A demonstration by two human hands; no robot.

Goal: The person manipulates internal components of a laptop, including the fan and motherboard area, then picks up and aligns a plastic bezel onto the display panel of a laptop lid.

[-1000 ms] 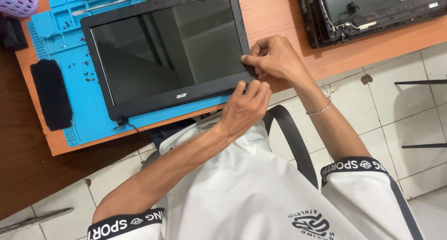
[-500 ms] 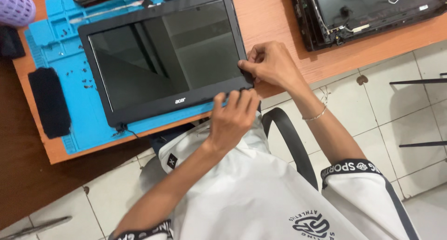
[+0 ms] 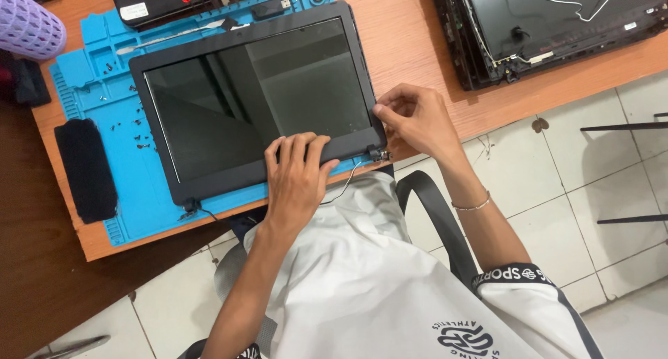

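Bright, even daylight, sharp focus throughout, with soft reflections on the dark screen (image 3: 257, 101).

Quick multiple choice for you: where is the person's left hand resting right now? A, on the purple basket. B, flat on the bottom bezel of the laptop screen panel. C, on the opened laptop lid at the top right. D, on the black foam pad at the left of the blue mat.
B: the left hand lies palm-down with its fingers over the bottom bezel of the laptop screen panel, while the right hand pinches the panel's right edge.
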